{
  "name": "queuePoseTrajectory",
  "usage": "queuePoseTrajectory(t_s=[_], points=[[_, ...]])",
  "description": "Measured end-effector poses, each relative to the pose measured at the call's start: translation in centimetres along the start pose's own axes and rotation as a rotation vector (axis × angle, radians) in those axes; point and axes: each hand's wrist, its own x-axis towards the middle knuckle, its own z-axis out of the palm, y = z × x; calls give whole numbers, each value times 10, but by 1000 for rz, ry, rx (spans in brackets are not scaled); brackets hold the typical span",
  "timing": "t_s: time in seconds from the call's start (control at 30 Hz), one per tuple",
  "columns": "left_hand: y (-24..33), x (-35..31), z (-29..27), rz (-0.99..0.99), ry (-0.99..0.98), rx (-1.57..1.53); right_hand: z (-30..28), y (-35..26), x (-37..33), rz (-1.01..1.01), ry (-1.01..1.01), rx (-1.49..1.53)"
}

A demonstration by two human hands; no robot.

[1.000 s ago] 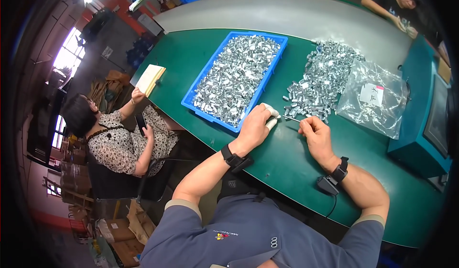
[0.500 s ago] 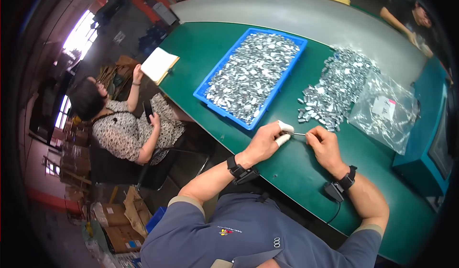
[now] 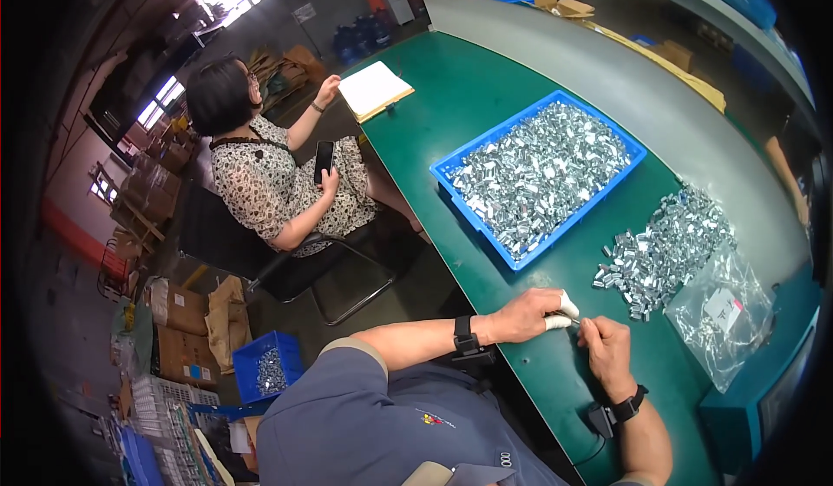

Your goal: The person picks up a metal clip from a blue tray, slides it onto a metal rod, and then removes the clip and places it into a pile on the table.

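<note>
Close together over the near edge of the green table (image 3: 564, 382), both of my hands are closed. My left hand (image 3: 523, 316) has white covers on its thumb and forefinger; these pinch something small that I cannot make out. My right hand (image 3: 609, 349) grips a thin metal rod (image 3: 574, 321) between thumb and forefinger, its tip reaching to the left fingertips. Beyond the hands lies a loose pile of small silvery metal pieces (image 3: 666, 245). A blue tray (image 3: 493, 241) full of similar pieces stands farther off to the left of that pile.
A clear plastic bag (image 3: 724, 317) with a label lies right of the pile, beside a teal box-shaped machine (image 3: 753, 403). On the left sits a person (image 3: 260, 169) holding a phone (image 3: 324, 158), one hand near a clipboard (image 3: 379, 91). A blue bin (image 3: 291, 357) stands below.
My view has swung to the left, so the table and tray appear farther right. My hands have drawn closer together, and less of the rod shows between them.
</note>
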Motion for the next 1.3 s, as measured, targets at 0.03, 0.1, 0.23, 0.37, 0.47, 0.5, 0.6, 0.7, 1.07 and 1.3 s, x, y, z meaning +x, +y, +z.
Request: queuePoseTrajectory(t_s=[0.03, 0.1, 0.23, 0.37, 0.47, 0.5, 0.6, 0.7, 1.07, 1.3], points=[[-1, 0, 0, -5, -5, 15, 0, 0, 0, -4, -9, -43], [-4, -1, 1, -9, -7, 24, 2, 0, 1, 9, -9, -26], [-4, -1, 1, -38, -2, -12, 1, 4, -1, 59, -22, 25], [-2, 1, 2, -48, 15, -32, 5, 9, -4, 122, 100, 240], [-2, -2, 4, -41, 21, -28, 3, 12, -4, 52, 102, 170], [-3, -2, 4, -32, 16, -25, 2, 11, -4, 53, 81, 126], [-4, -3, 3, -24, 13, -19, -4, 4, -2, 80, 0, -1], [-4, -1, 1, -31, 14, -28, -2, 7, 0, 96, -30, -36], [-3, -5, 2, 31, 37, 25, 1, 5, -4, -16, 32, -24], [6, 1, 4, 88, 16, 45, 0, 9, -8, 101, 93, 147]])
